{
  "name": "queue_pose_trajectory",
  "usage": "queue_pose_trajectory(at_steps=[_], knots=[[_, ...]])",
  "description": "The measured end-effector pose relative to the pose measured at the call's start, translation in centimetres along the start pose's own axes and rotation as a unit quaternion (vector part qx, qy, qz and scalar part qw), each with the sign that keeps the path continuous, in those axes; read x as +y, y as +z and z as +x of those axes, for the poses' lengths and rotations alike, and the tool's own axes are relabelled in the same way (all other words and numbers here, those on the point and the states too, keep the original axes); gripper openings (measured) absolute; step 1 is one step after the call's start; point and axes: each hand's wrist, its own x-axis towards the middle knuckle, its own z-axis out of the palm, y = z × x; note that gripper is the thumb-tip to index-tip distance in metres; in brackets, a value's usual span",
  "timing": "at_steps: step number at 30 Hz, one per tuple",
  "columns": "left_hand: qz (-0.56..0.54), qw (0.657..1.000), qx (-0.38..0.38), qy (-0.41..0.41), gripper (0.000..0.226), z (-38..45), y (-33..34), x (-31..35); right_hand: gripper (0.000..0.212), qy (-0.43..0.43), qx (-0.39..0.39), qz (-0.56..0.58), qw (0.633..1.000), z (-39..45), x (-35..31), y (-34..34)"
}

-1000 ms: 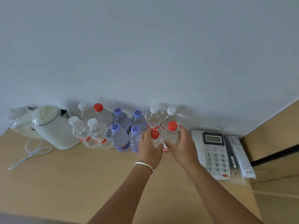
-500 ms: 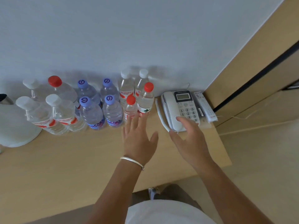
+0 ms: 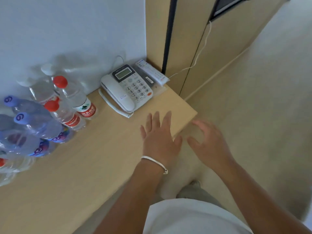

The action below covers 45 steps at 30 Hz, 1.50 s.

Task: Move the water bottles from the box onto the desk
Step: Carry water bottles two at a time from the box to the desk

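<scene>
Both hands have left the bottles and swung toward the desk's right end since the earlier pictures, and the view has turned with them, so the bottles (image 3: 50, 115) now sit at the far left of the picture. The left hand (image 3: 158, 141), wearing a pale bracelet (image 3: 154, 163), hovers flat over the desk (image 3: 101, 166) near its front right corner, fingers straight and spread, holding nothing. The right hand (image 3: 209, 144) is past the desk's right edge, over the floor (image 3: 253, 115), fingers loosely curved and also empty. The bottles stand upright in a tight cluster along the desk's back edge against the wall: red caps nearest the hands, blue caps and white caps farther left, some cut off by the picture's edge. A phone (image 3: 126, 90) and a remote (image 3: 152, 71) lie in the back right corner, between the bottles and the cabinet (image 3: 185, 48). No box is in view, so which way any remaining bottles lie from the hands cannot be told; judging by the turn of the body, the box is probably off to the right or down low beyond the desk's right edge. If so, the right hand is nearer to it and would likely reach first.
</scene>
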Motion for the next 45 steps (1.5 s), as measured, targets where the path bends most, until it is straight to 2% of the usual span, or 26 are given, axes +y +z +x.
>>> queue_pose_trajectory(at_steps=[7, 14, 20, 27, 34, 40, 45], knots=[[0.066, 0.995, -0.055, 0.057, 0.079, 0.1, 8.8, 10.7, 0.052, 0.075, 0.043, 0.052, 0.995, -3.6, 12.5, -4.9], [0.137, 0.973, -0.117, 0.143, 0.078, -1.1, 18.2, 21.7, 0.053, 0.160, 0.096, 0.075, 0.980, -8.3, 24.0, -10.7], [0.178, 0.951, -0.138, 0.214, 0.079, -1.5, 23.7, 30.2, 0.052, 0.232, 0.164, 0.075, 0.956, -11.7, 31.6, -15.5], [0.219, 0.922, -0.174, 0.268, 0.078, 0.0, 29.5, 38.1, 0.049, 0.305, 0.224, 0.094, 0.921, -13.3, 39.6, -18.0], [0.233, 0.902, -0.208, 0.298, 0.078, 5.2, 35.9, 46.6, 0.045, 0.348, 0.254, 0.077, 0.899, -10.1, 48.3, -22.0], [0.224, 0.897, -0.224, 0.308, 0.080, 13.2, 41.8, 58.7, 0.047, 0.351, 0.253, 0.039, 0.901, -2.3, 57.5, -30.5], [0.207, 0.900, -0.216, 0.317, 0.078, 18.3, 43.8, 67.1, 0.048, 0.352, 0.265, 0.024, 0.897, 2.5, 63.3, -37.7]])
